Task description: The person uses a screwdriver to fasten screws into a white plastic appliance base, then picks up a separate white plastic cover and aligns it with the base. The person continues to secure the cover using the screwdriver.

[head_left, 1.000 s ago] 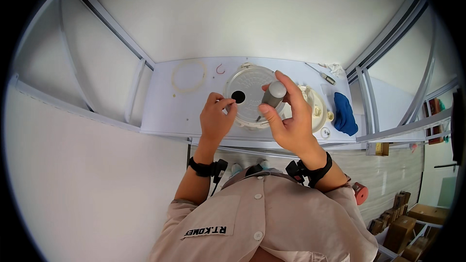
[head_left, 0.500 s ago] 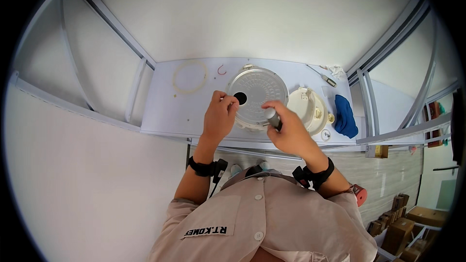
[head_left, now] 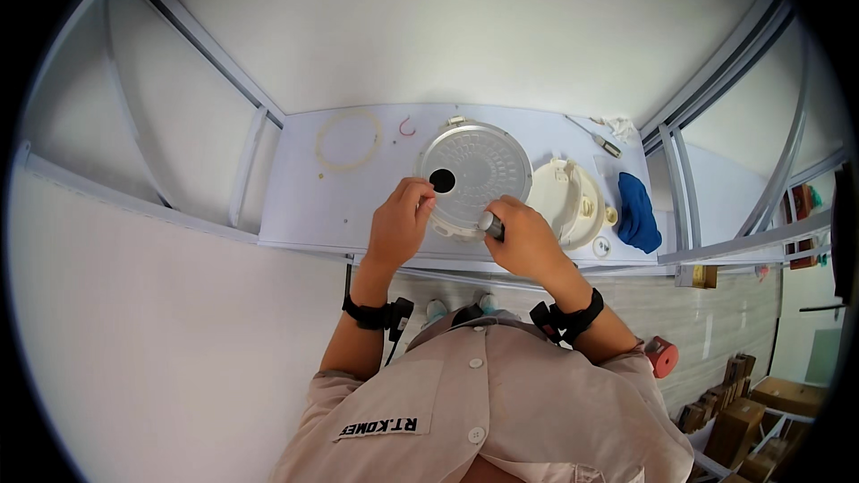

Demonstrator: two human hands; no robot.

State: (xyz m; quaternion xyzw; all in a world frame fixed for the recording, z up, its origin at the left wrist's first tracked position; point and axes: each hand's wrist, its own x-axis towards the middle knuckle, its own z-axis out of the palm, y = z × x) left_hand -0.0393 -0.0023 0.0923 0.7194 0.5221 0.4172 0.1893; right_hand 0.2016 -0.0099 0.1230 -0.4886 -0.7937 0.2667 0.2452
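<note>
Left hand [head_left: 400,224] and right hand [head_left: 526,240] flanking grey round lid [head_left: 479,170], touching its near edge

Our right hand [head_left: 528,241] closes over a small grey part [head_left: 491,225], so we cannot tell its shape. Our left hand [head_left: 398,224] hides the round lid's [head_left: 474,170] near rim. Small bits by the blue cloth [head_left: 638,213] are too tiny to identify.
</note>
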